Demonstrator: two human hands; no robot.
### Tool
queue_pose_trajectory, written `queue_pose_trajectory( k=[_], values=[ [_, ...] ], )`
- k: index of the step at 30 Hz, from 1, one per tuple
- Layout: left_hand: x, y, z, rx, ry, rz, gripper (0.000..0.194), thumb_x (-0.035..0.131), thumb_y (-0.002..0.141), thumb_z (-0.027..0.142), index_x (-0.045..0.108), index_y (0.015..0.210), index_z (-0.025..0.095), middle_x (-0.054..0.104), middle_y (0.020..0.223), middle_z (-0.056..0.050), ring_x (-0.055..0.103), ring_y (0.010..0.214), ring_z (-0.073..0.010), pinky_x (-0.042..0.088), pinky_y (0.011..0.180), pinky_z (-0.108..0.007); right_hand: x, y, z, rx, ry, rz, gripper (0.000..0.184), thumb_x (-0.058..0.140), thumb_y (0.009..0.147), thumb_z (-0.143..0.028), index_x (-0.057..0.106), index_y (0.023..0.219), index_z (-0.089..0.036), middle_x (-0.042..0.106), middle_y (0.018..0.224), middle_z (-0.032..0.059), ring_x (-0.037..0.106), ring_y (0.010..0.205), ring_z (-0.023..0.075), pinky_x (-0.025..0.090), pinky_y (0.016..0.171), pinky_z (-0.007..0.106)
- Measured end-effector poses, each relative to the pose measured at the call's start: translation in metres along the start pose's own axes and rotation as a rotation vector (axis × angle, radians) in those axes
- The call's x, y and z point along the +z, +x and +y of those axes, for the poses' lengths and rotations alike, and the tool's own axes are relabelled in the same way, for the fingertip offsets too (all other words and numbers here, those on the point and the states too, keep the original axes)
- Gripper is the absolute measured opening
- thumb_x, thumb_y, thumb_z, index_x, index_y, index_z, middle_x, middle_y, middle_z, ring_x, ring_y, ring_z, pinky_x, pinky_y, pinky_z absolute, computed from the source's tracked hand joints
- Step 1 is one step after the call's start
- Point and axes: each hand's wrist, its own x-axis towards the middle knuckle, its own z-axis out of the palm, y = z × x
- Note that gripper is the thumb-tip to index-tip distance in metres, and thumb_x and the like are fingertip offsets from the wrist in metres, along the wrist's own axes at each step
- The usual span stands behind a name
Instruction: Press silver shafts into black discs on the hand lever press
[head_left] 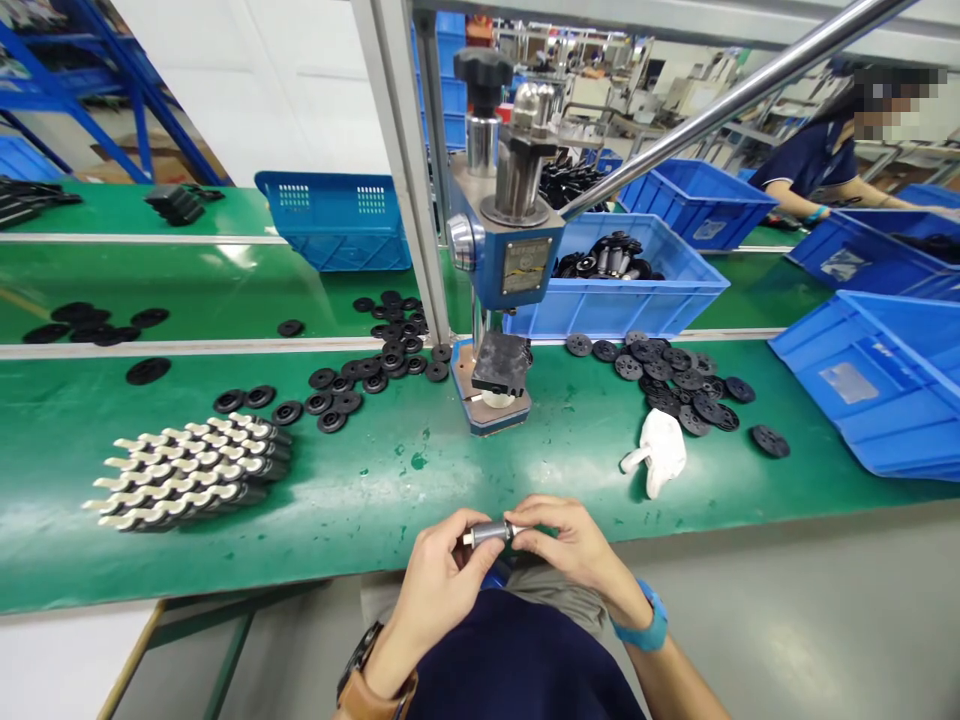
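Just past the table's front edge, my left hand (448, 570) is closed around a small grey cylinder (489, 532) with a white pin at its left end. My right hand (564, 540) pinches the cylinder's other end, where a dark ring and a pale tip show between the fingers. Straight ahead stands a hand-lever press (517, 250) with a black block (501, 362) on its base. On the left sits a block of black cylinders with white tops (191, 470), packed in rows.
Black discs lie loose left of the press (330, 400) and right of it (675, 375). A white crumpled piece (664, 450) is at right. Blue bins (622, 305) stand behind the press; another bin (885, 390) is far right. A co-worker (810, 160) reaches into a bin.
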Motion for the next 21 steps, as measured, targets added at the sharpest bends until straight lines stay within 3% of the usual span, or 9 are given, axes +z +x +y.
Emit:
queue_pose_trajectory(
  k=[7,11,16,21],
  values=[
    [0.003,-0.002,-0.001,-0.042,0.024,-0.004,0.020,0.064,0.092,0.038,0.072,0.092,0.020,0.069,0.071,-0.001,0.055,0.061,-0.0154,0.039,0.059,-0.025,0.010,-0.006,0.004,0.044,-0.075,0.032,0.023,0.070,0.097,-0.040,0.081,0.104,-0.021,0.075,0.088,0.0068,0.070,0.079,0.0183,0.056,0.074,0.030],
    [0.000,0.003,-0.003,-0.088,-0.094,0.007,0.024,0.065,0.090,0.041,0.073,0.089,0.018,0.068,0.071,-0.001,0.056,0.062,-0.0162,0.041,0.060,-0.025,0.011,-0.003,0.001,0.044,-0.103,0.033,0.025,0.069,0.097,-0.039,0.079,0.113,-0.022,0.075,0.093,0.0071,0.070,0.083,0.0190,0.055,0.076,0.030],
    [0.005,0.006,-0.001,-0.192,-0.253,0.056,0.037,0.065,0.088,0.053,0.068,0.079,0.017,0.056,0.054,0.003,0.049,0.052,-0.0139,0.037,0.053,-0.025,0.010,0.002,-0.003,0.028,-0.139,0.035,0.024,0.066,0.099,-0.037,0.078,0.114,-0.022,0.076,0.091,0.0060,0.069,0.080,0.0178,0.054,0.075,0.028],
    [0.010,0.008,-0.005,-0.253,-0.361,-0.020,0.051,0.063,0.087,0.065,0.067,0.074,0.016,0.058,0.046,0.001,0.046,0.045,-0.0124,0.035,0.053,-0.025,0.010,0.002,-0.002,0.078,-0.154,0.036,0.023,0.069,0.096,-0.038,0.078,0.107,-0.020,0.076,0.087,0.0051,0.070,0.077,0.0177,0.054,0.073,0.028]
  ],
)
